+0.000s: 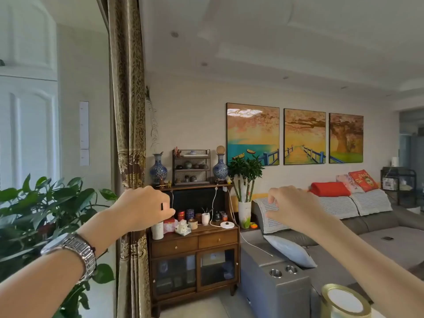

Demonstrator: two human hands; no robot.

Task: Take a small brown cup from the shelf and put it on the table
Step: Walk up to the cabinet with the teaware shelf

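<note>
A small tiered shelf (191, 167) stands on top of a dark wooden cabinet (195, 244) across the room. It carries several small dark and brown cups (195, 166) on its two lower tiers. My left hand (143, 208), with a metal watch on the wrist, is raised in front of the cabinet, fingers curled loosely and holding nothing. My right hand (291, 207) is raised to the right at the same height, fingers bent downward and apart, also holding nothing. Both hands are well short of the shelf.
Two blue-and-white vases (158, 168) (220, 167) flank the shelf. Jars and tins (190, 218) crowd the cabinet's counter. A grey sofa (321, 244) runs along the right, a patterned curtain (128, 145) and a leafy plant (46, 210) stand left. A gold-rimmed tin (344, 302) sits at bottom right.
</note>
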